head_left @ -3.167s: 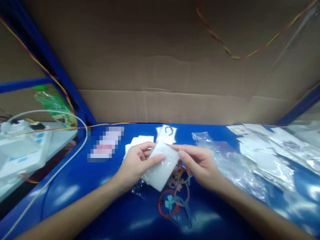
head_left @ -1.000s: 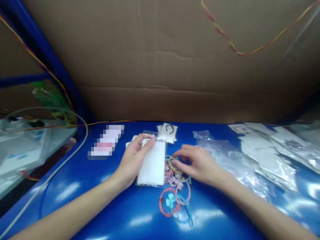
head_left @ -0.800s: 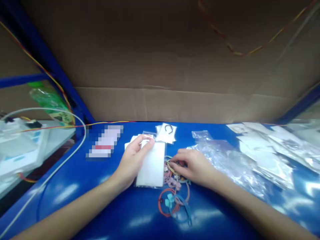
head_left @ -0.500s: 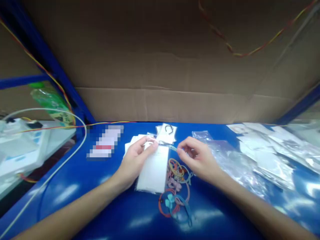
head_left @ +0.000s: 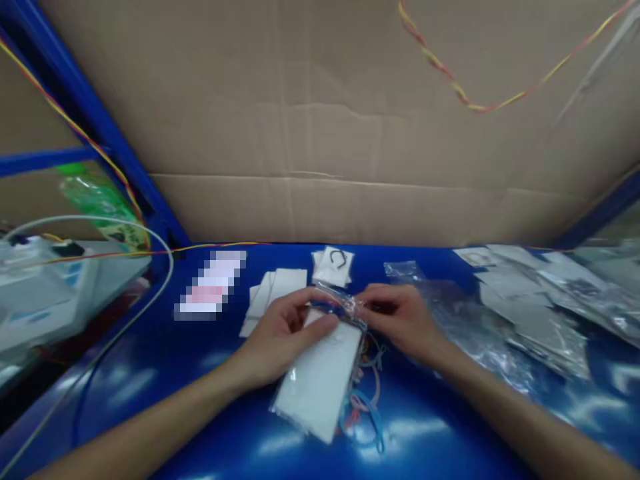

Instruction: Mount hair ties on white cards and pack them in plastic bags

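Observation:
A clear plastic bag with a white card inside slants across the middle of the view. My left hand grips its upper left side, thumb on top near the opening. My right hand is closed at the bag's upper right corner, its fingertips pinching the clear film. Something dark blue shows at the bag's mouth, too blurred to name. Partly covered by the bag, coloured elastic hair ties lie on the blue table.
White cards lie behind my left hand. Farther back, a small stack carries a dark open loop. Plastic bags and packed white cards spread at right. A green-tinted bottle and a pale cable are at left.
The bag has been lifted from the table and tilted, covering more of the hair ties. My right hand has moved from a thin strand to the bag's upper corner.

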Motion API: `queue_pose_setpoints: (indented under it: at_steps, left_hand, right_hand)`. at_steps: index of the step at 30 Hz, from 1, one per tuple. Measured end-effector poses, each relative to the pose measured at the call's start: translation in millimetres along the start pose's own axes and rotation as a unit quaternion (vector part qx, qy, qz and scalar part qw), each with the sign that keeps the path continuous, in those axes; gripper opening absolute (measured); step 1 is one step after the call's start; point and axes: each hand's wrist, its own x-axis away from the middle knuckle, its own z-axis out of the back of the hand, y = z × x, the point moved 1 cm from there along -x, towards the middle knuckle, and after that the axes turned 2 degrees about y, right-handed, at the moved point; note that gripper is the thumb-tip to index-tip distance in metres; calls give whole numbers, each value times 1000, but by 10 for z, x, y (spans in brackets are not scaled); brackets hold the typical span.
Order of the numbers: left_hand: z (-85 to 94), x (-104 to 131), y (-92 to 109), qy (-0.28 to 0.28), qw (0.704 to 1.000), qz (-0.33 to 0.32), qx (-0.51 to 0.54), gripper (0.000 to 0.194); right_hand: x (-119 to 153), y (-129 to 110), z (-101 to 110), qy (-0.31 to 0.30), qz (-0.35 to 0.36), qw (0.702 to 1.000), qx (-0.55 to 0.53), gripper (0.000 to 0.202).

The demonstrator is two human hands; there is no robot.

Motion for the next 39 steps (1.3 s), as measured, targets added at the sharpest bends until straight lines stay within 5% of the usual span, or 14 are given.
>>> queue_pose_setpoints:
  at_steps: [11, 24, 32, 39]
  left_hand:
    - [-38, 33, 6, -21, 997, 37, 69, 30]
    - [-5, 28, -53, -41, 996, 49, 59, 31]
    - [-11, 11, -59, 19, 998, 35, 42, 33]
    - [-22, -8, -59, 25, 999, -6, 24, 34]
  right_hand:
    - [12, 91, -43, -34, -114, 985, -126, 24]
    - [45, 110, -102, -46, -97, 982, -156, 24]
    - [72, 81, -57, -63, -46, 985, -156, 25]
    - [53, 136, -137, -14, -63, 988, -142, 30]
